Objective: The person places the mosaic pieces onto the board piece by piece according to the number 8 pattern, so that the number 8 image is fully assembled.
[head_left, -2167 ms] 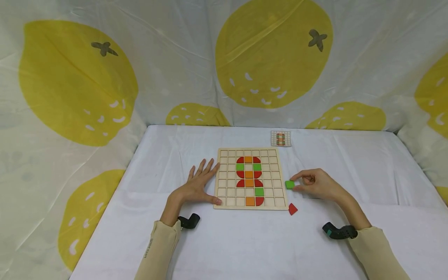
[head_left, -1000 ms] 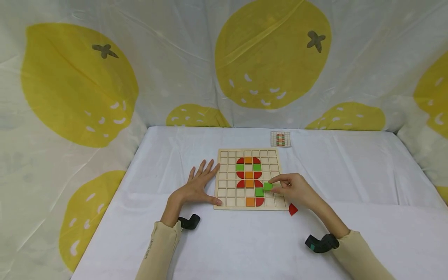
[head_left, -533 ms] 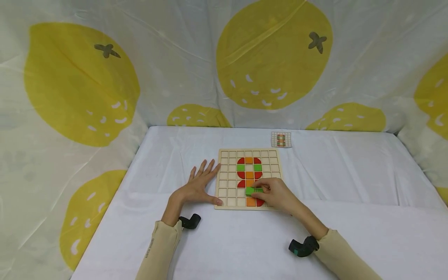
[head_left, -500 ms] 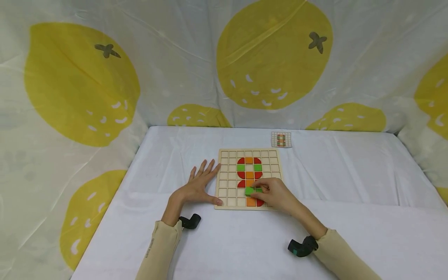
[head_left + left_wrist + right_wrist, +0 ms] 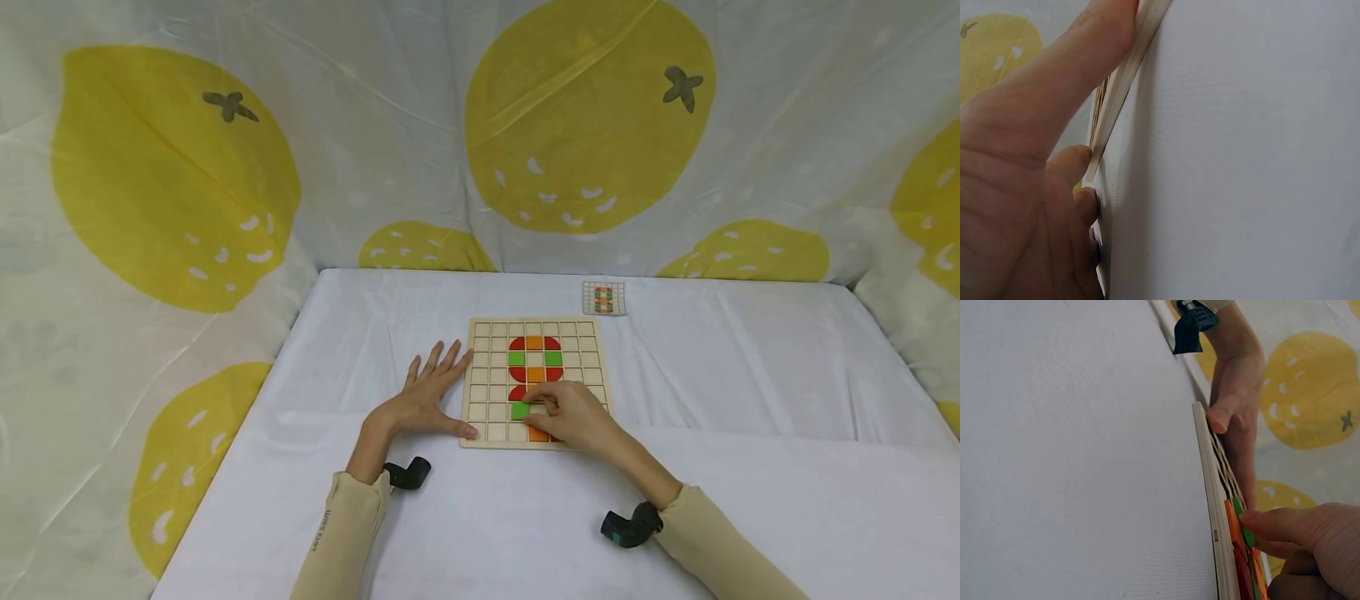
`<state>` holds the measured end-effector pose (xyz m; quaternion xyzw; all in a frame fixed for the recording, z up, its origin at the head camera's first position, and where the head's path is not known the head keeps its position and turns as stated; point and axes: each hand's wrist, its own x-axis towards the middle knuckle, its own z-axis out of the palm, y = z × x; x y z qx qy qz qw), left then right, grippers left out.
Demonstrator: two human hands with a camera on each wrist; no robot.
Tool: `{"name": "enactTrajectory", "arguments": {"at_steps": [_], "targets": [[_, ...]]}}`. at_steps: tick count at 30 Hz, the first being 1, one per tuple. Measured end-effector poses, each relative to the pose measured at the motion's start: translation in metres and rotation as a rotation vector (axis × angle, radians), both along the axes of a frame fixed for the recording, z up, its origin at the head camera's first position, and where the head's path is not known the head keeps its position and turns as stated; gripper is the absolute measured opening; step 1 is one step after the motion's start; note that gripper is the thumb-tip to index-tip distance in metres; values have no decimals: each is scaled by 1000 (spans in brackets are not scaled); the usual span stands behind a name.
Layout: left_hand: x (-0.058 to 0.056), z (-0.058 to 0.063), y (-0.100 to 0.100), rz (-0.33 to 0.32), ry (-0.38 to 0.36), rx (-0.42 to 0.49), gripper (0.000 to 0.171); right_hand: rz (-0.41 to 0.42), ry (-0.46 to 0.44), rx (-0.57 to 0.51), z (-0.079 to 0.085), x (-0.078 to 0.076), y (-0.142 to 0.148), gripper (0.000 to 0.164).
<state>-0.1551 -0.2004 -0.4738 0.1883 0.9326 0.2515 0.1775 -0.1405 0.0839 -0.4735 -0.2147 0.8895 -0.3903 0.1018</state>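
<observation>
A wooden grid board lies on the white cloth, with red rounded tiles, orange square tiles and green ones set in its cells. My left hand has its fingers spread along the board's left side, thumb on the near left corner. Between thumb and forefinger, my right hand pinches a green square tile over a cell left of the middle column, second row from the near edge. In the right wrist view this green tile stands tilted at the board. The hand hides several cells.
Behind the board lies a small pattern card showing a similar tile design on a grid. White cloth covers the table, and a lemon-print curtain hangs behind and at the sides.
My right hand has carried the green tile from beside the board's right edge leftward across the grid. The forearm now covers where a loose red tile lay. My left hand has stayed put.
</observation>
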Motion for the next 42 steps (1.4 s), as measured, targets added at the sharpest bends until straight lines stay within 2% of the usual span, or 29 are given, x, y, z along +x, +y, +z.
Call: {"name": "enactTrajectory", "arguments": {"at_steps": [5,16,28,42], "targets": [[0,0,0,0,3,0,128,-12,0,2,-2,1,-1,22],[1,1,0,4,-1,7,128,-107,17,-18,-2,4,-2,19],[-1,-1,-1,-2,-1,-5,129,-123,31,-42,-5,6,-3,17],[-2,-3,-1,-4,0,-8,128,-104,31,-60,-6,4,-1,17]]}}
